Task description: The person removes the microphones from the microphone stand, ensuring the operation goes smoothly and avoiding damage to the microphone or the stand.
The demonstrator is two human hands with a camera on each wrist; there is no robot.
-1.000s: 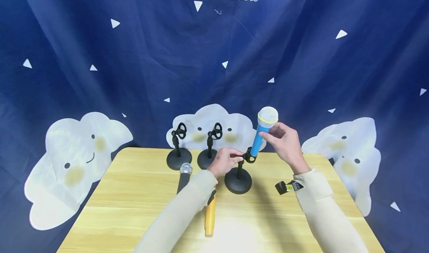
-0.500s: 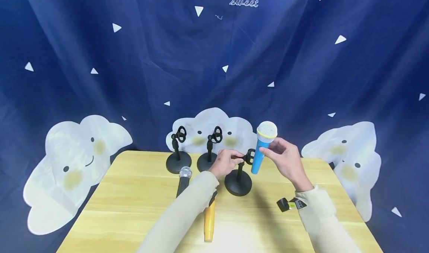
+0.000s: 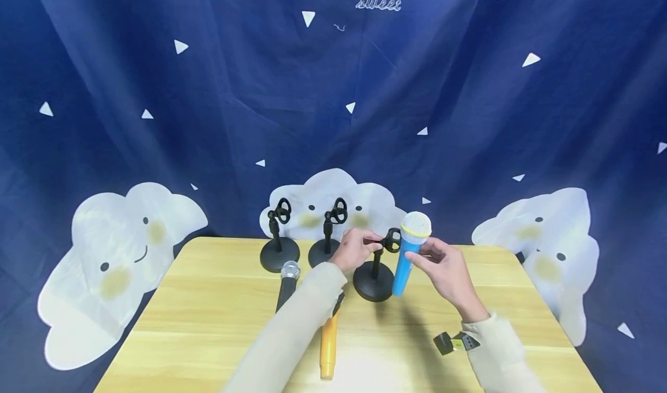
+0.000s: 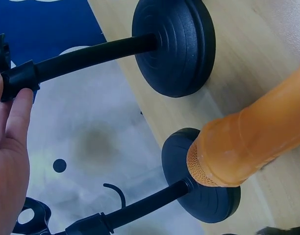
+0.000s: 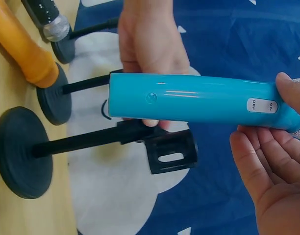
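In the head view my right hand [image 3: 443, 268] holds a blue microphone [image 3: 403, 271] with a white mesh head and a yellow ring, gripping it just below the head. The microphone tilts slightly, head up, immediately right of the clip [image 3: 393, 239] on the nearest black desk stand [image 3: 374, 283]. The right wrist view shows the handle [image 5: 189, 98] outside the clip [image 5: 172, 152], its ON/OFF switch facing the camera. My left hand [image 3: 356, 249] pinches the top of that stand's post below the clip; thumb and fingers are around the joint [image 4: 20, 81] in the left wrist view.
Two more black stands [image 3: 278, 254] [image 3: 324, 251] with bare clips stand at the table's back left. A black microphone [image 3: 286, 289] with a silver head and an orange microphone [image 3: 328, 349] lie on the wooden table [image 3: 208, 323], partly behind my left sleeve. A blue curtain [image 3: 333, 92] hangs behind.
The blue microphone has come down with my right hand, from above the clip to lower beside its right side. My left hand stays on the stand, which has barely shifted.
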